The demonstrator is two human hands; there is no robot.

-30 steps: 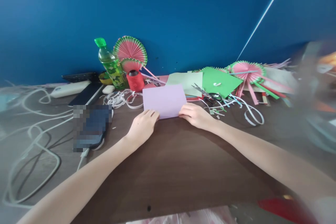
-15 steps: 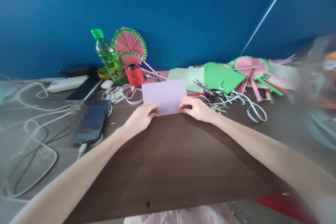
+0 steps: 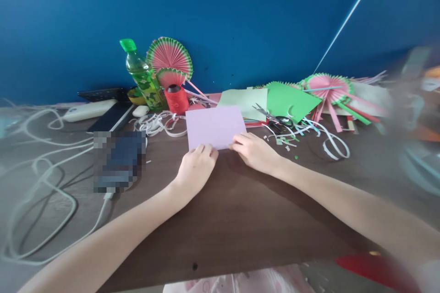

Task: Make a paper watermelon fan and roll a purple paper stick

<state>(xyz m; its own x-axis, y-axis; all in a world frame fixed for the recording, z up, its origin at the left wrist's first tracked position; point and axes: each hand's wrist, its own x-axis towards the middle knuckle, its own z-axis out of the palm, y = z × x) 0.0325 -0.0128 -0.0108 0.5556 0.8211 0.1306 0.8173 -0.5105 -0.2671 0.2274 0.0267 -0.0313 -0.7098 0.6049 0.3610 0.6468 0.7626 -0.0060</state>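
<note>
A lilac sheet of paper (image 3: 213, 125) lies flat on the dark wooden table (image 3: 220, 219), straight ahead of me. My left hand (image 3: 196, 168) rests at its near edge, fingers curled and pressing down on the paper. My right hand (image 3: 255, 150) sits beside it at the near right corner, fingers bent and pinching that edge. The two hands are close together, almost touching.
Behind the sheet lie green paper (image 3: 288, 100), scissors (image 3: 271, 120), pink-and-green paper fans (image 3: 169, 58), white paper strips (image 3: 156, 123), a red spool (image 3: 176, 99) and a green bottle (image 3: 141, 76). A phone (image 3: 118, 160) and white cables (image 3: 44, 183) occupy the left.
My left hand has slid to the right along the paper's near edge, toward my right hand. The right hand has shifted slightly nearer. The sheet stays where it was.
</note>
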